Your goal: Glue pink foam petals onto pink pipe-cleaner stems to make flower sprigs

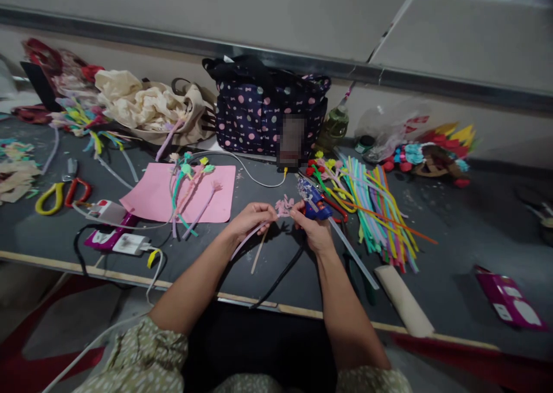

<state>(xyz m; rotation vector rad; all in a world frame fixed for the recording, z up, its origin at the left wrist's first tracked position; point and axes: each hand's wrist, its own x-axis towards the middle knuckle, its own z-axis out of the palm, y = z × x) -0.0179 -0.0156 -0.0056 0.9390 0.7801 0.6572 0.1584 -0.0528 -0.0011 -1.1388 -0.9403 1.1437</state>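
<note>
My left hand (254, 217) is closed in a pinch around a pipe-cleaner flower, whose pale purple stem (246, 241) trails down under the palm. The pink petals (284, 205) fan out between both hands. My right hand (314, 225) pinches the right side of these petals with thumb and finger. Just beyond that hand lies a blue glue gun (318, 207), a clear glue stick (354, 254) jutting from its back. Below the flower a thin wooden stick (258, 256) rests on the dark table (276, 286).
To the right lie a bundle of coloured pipe cleaners (378, 214) and a beige roll (405, 301). Finished stems rest on pink paper (220, 200) at left, near scissors (64, 191) and a power strip (114, 234) with cables. A dotted bag (246, 113) stands behind.
</note>
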